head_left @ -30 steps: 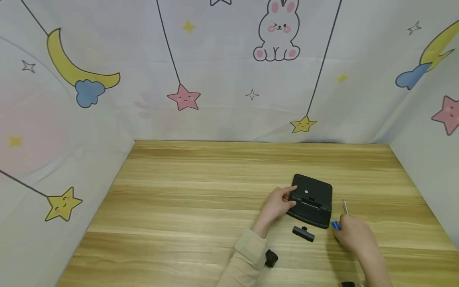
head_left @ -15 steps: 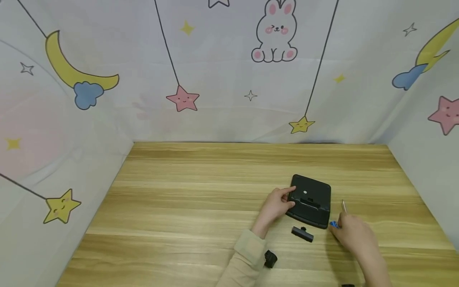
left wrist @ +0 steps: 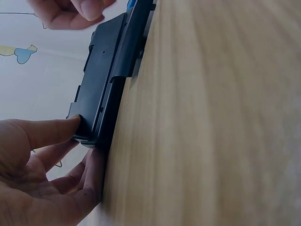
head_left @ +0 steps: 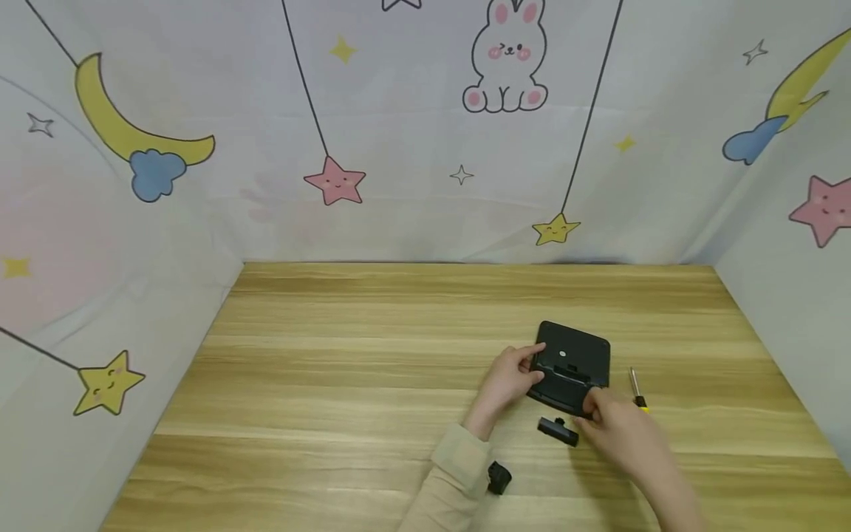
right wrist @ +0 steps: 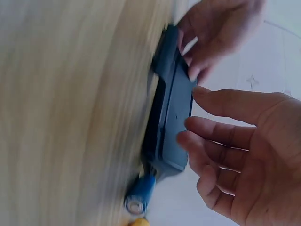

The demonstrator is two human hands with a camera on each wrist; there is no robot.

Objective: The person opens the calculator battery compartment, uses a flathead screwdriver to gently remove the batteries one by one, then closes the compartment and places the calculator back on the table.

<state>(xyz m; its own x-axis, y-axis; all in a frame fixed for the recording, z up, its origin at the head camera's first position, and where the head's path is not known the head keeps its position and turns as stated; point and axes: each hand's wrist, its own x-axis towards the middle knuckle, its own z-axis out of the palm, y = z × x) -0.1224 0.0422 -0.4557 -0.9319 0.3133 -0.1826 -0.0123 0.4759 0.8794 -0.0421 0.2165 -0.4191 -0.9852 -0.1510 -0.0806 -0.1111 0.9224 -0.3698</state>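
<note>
A flat black device (head_left: 578, 346), resembling a desk calculator, lies back up with its battery bay uncovered. My left hand (head_left: 508, 377) grips its left edge; in the left wrist view the thumb (left wrist: 56, 132) presses on top. My right hand (head_left: 621, 428) is at the near right corner, and in the right wrist view its fingers bend loosely with nothing between them. In front lies a dark battery cover (head_left: 558, 431) with a small tab. A blue battery (right wrist: 138, 195) rests by the device's end, hidden by the right hand in the head view.
Right of the device lies a screwdriver (head_left: 640, 403) with a black and yellow handle, partly behind the right hand. A small black block (head_left: 499, 478) sits beside the left sleeve. A printed cloth (head_left: 399, 207) surrounds the back and sides of the wooden table (head_left: 346, 443).
My right hand has left the blue battery beside the screwdriver and moved left to the device's near corner. The screwdriver's handle has come into sight. My left hand keeps its grip.
</note>
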